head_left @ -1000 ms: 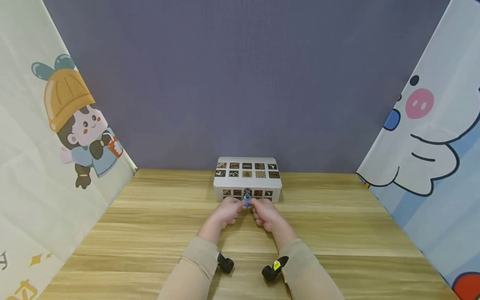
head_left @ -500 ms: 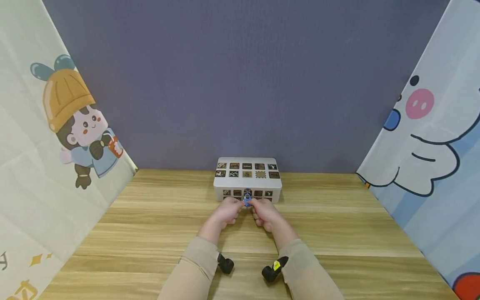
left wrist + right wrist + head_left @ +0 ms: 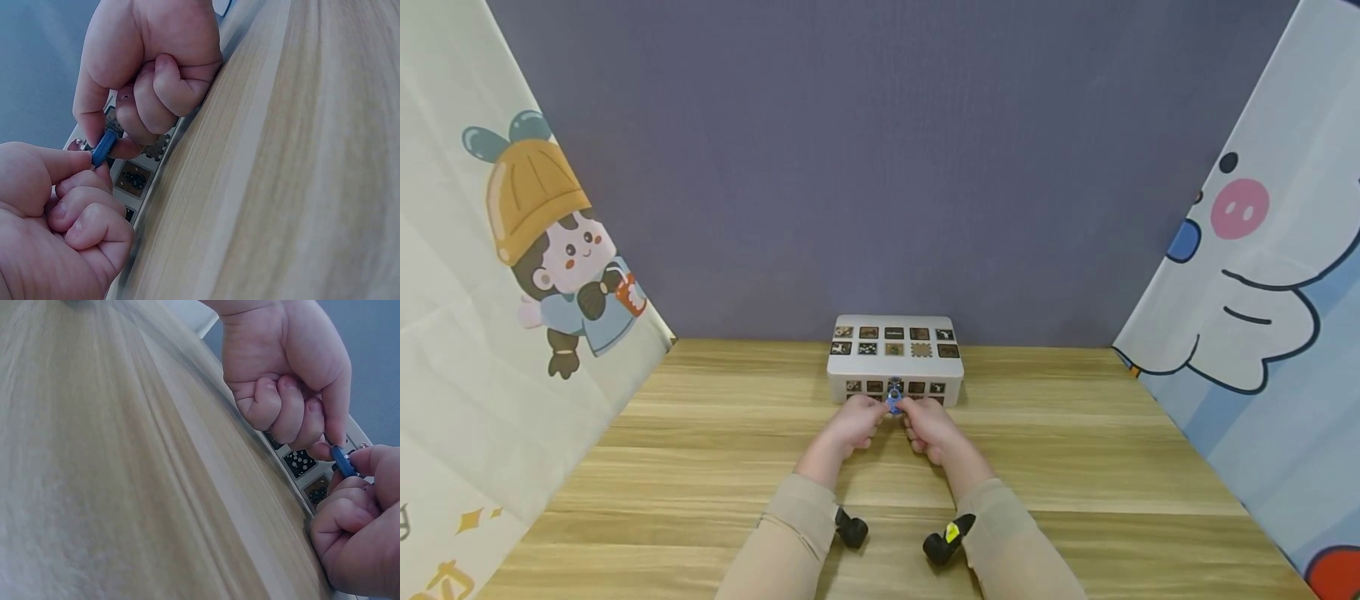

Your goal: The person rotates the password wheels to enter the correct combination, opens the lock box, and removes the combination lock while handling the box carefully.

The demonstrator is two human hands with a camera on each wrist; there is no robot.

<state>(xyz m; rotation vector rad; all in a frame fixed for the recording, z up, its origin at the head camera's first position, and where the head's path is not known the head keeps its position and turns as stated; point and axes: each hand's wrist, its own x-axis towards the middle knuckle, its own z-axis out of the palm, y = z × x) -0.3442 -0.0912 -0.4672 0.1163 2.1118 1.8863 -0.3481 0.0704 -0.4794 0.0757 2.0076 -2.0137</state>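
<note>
Wood-grain table (image 3: 1112, 442), purplish-grey backdrop (image 3: 880, 167), left cartoon sheet (image 3: 445, 250), right cartoon sheet (image 3: 1285, 275)

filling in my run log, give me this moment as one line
left hand: pinches blue piece | right hand: pinches same piece | white box: lid closed, on wooden table

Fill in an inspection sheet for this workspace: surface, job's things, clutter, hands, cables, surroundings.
Surface: wood-grain table, light brown.
Job's things: white box with small printed pictures, lid seemingly closed; blue piece at its front, perhaps a padlock.
Clutter: nothing seen.
Hands: left hand and right hand pinch the blue piece from opposite sides.
Cables: nothing seen.
Surroundings: dark grey-purple panel behind; left cartoon sheet and right cartoon sheet at the sides; black device at the left cuff, another at the right.
</note>
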